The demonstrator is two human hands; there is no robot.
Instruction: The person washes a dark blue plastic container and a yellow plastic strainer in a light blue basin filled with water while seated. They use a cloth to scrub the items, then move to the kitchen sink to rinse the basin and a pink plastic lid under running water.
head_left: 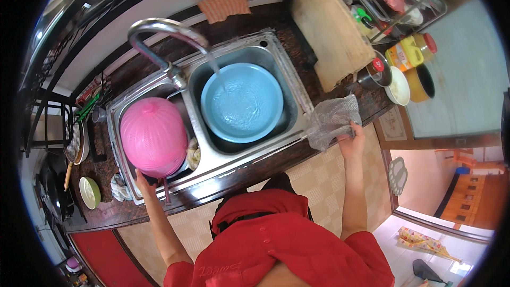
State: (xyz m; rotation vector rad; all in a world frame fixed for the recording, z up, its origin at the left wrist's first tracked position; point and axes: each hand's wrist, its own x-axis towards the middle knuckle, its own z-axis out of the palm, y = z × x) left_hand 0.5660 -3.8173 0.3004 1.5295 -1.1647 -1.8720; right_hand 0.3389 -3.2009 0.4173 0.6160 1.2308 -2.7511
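Note:
A blue plastic basin (242,103) sits in the right sink bowl, with water running into it from the curved metal faucet (169,32). In the left bowl a domed pink plastic colander (153,137) lies upside down. At its near left rim is my left hand (144,183), thumb against the edge and the other fingers mostly hidden below. My right hand (353,141) pinches a grey mesh cloth (336,122), which hangs over the counter's front edge right of the sink. A crumpled pale rag (193,155) is wedged beside the colander.
At the right stand a wooden cutting board (330,32), a white bowl (397,86), a yellow jug (406,53) and a dish rack (390,5). On the left are a green bowl (90,192), a strainer (73,149) and a wok (50,186). An orange cloth (224,7) hangs behind.

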